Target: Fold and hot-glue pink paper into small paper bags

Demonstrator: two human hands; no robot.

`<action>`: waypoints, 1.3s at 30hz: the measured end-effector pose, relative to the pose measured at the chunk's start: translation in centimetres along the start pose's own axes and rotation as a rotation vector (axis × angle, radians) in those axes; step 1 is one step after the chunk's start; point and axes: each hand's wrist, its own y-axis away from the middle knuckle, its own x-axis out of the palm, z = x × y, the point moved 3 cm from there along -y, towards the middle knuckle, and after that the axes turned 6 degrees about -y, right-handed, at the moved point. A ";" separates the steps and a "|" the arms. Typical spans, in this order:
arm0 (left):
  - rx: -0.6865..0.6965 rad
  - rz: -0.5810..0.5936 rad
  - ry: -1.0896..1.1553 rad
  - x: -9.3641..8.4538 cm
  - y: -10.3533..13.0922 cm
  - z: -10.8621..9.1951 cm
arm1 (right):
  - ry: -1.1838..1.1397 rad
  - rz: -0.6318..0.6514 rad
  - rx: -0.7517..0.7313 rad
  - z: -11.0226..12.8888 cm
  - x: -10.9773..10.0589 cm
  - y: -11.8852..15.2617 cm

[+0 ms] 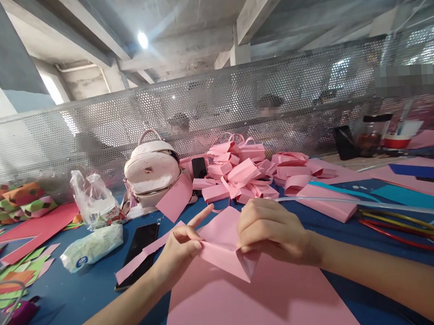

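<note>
Between my hands is a folded piece of pink paper (221, 233), held up above a large flat pink sheet (262, 302). My left hand (183, 245) pinches its left edge between thumb and a bent finger, the index finger pointing outward. On the other side, my right hand (270, 230) grips the folded paper with curled fingers, which hide part of it. A pink paper strip (145, 255) lies across a black phone (143, 245) near my left wrist. Beyond my hands, several folded pink paper boxes (239, 168) are heaped up.
A pale backpack (153, 171) stands behind, beside a plastic bag (94, 197) and a tissue pack (93, 246). Coloured paper scraps (25, 270) lie at left. Red and yellow cable loops (401, 227) lie at right. A perforated metal screen (213, 99) closes off the back.
</note>
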 end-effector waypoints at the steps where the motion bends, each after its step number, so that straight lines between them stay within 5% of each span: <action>1: 0.018 0.002 -0.010 0.0 -0.1 -0.1 | -0.002 -0.005 -0.001 0.0 0.0 0.0; 9: 0.225 -0.028 -0.524 1.6 0.6 -2.7 | 0.010 0.023 -0.026 -0.3 0.4 0.3; 15: 0.243 0.028 -0.480 3.1 1.8 -2.7 | 0.001 0.075 -0.040 -0.1 1.6 0.8; 31: 0.275 -0.075 -0.636 3.5 2.7 -3.1 | -0.015 0.117 0.021 0.0 2.1 0.7; 39: 0.370 -0.061 -0.656 2.7 2.2 -3.0 | -0.118 0.023 0.130 -1.2 2.0 1.2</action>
